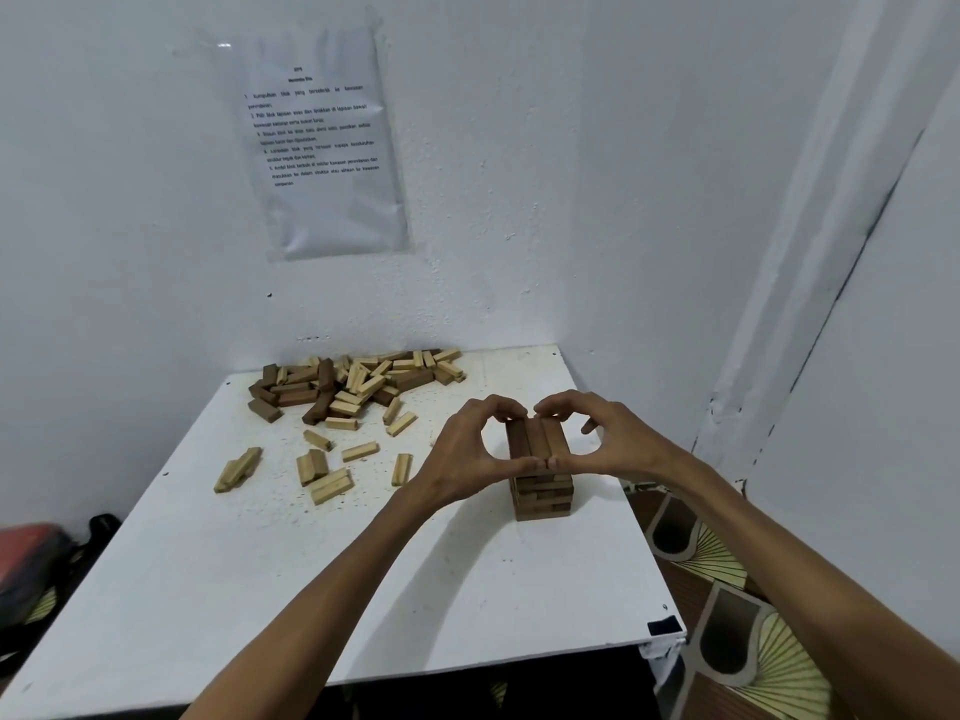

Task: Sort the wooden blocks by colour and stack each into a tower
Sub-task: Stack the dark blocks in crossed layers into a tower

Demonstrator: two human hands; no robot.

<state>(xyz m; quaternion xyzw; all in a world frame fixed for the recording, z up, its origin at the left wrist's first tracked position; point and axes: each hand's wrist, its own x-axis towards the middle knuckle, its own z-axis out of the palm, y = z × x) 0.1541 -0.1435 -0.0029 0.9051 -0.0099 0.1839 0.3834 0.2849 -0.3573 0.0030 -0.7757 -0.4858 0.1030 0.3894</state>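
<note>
left hand [467, 462] + right hand [610, 441] pinch top of dark brown wooden block tower [543, 493] | mixed dark-and-pale wooden block pile [353, 387] far-left | left hand nearer

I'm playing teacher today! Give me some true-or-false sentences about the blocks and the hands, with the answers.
1. The left hand and the right hand both hold the top of the tower. True.
2. The tower is built of light blocks. False: its blocks are dark brown.
3. A mixed pile lies at the back of the table. True.
4. A sheet lies on the table. False: the paper hangs on the wall.
</note>
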